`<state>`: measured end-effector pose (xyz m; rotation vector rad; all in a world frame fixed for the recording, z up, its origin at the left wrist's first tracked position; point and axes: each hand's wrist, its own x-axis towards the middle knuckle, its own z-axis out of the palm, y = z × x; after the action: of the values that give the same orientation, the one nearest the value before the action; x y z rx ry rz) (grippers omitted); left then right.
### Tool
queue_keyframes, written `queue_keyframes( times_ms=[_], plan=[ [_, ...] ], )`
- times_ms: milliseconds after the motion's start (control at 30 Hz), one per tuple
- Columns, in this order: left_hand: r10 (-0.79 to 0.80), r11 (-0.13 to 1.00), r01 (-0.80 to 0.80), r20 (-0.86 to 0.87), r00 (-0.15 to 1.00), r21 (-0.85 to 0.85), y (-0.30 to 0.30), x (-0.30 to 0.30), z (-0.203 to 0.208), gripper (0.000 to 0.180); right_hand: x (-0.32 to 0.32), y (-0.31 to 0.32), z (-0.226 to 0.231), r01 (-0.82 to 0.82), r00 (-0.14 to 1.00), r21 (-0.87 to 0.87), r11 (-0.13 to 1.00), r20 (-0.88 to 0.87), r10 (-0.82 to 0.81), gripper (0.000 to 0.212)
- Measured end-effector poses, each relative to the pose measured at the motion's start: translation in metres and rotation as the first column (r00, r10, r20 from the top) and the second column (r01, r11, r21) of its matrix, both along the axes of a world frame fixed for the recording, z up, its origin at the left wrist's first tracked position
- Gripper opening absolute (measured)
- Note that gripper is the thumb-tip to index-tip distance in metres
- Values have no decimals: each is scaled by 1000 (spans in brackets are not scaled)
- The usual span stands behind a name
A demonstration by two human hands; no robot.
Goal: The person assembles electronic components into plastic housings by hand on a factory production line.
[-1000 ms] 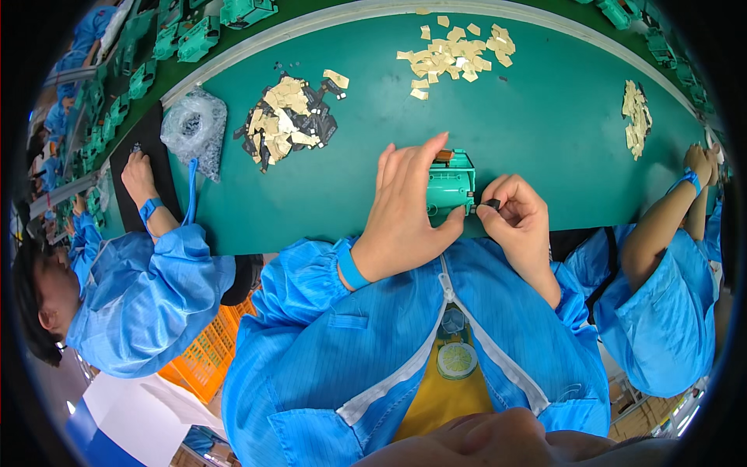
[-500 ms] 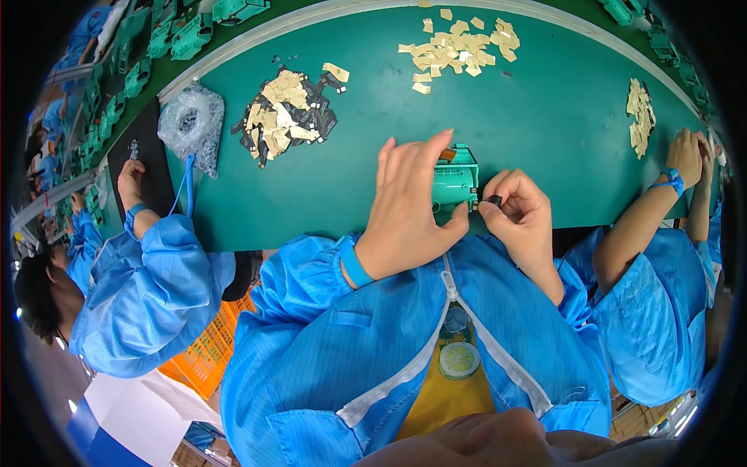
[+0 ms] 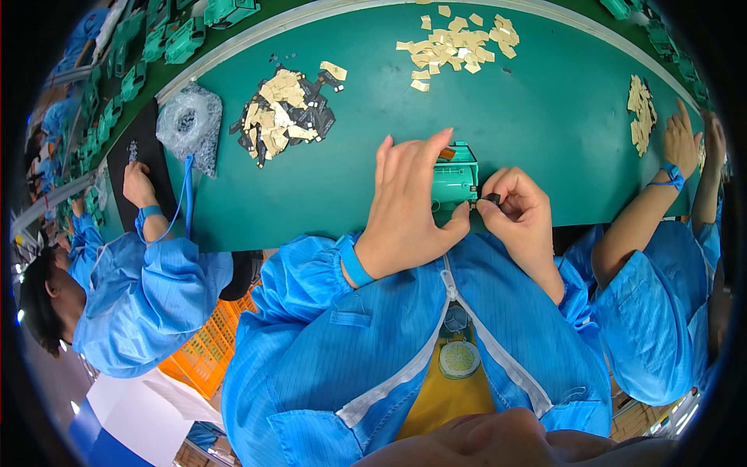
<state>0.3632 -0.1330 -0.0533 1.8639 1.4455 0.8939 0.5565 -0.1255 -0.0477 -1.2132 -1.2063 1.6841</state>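
Note:
A green plastic housing (image 3: 457, 180) with an orange-brown piece inside its upper part rests on the green table in front of me. My left hand (image 3: 405, 204) steadies it from the left, thumb along the near edge and fingers stretched up its side; the hand covers that side. At the near right corner, my right hand (image 3: 520, 218) pinches a small black part (image 3: 492, 200) between thumb and fingers. This part is close against the housing; whether it is joined to it cannot be made out.
Cream pieces (image 3: 447, 50) lie scattered at the far middle. Mixed black and cream pieces (image 3: 284, 117) are heaped at left, beside a clear plastic bag (image 3: 189, 124). Co-workers' hands (image 3: 140, 187) are at the left on a black mat and, near another cream pile (image 3: 641, 117), at the right.
My hands and the housing stay almost still. The co-worker's hand at right has moved farther out toward the cream pile; the left co-worker's hand has shifted slightly.

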Motion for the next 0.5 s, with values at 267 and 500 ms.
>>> queue_keyframes(
  times_ms=[267, 500],
  plan=[
    [-5, 1000, 5, -30, 1000, 7, 1, 1, -3, 89, -1, 2, -1, -1, 1000, 3, 1000, 11, 1, 21],
    [-6, 1000, 6, -29, 1000, 1, 2, 3, -3, 89, 1, 3, 0, 3, 999, 7, 1000, 35, -4, 21]
  ],
)
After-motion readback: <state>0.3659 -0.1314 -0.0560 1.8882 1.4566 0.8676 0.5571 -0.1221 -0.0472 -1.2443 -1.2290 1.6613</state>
